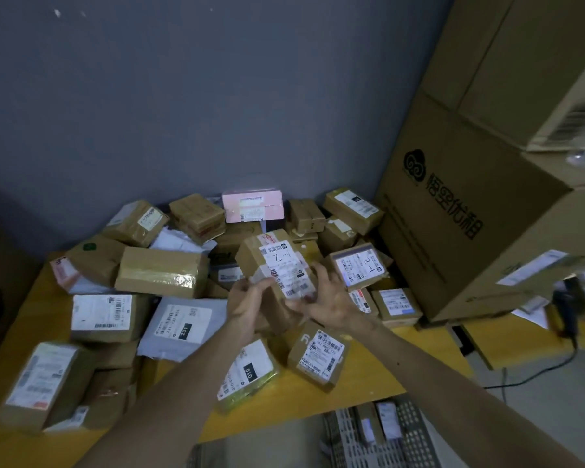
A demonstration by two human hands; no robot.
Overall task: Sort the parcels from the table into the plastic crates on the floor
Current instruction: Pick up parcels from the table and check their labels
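A brown cardboard parcel with a white label marked "1-2" is lifted above the pile on the yellow table. My left hand grips its lower left edge with curled fingers. My right hand holds its lower right side, fingers spread along the box. Several other taped parcels and grey mail bags cover the table, among them a box marked "2-1" and a pink box at the back. A grey plastic crate on the floor at the bottom right holds a few small parcels.
Large stacked cardboard cartons stand at the right, against the table's end. A black handheld scanner with a cable lies on a second yellow surface at the far right. A grey wall runs behind the pile.
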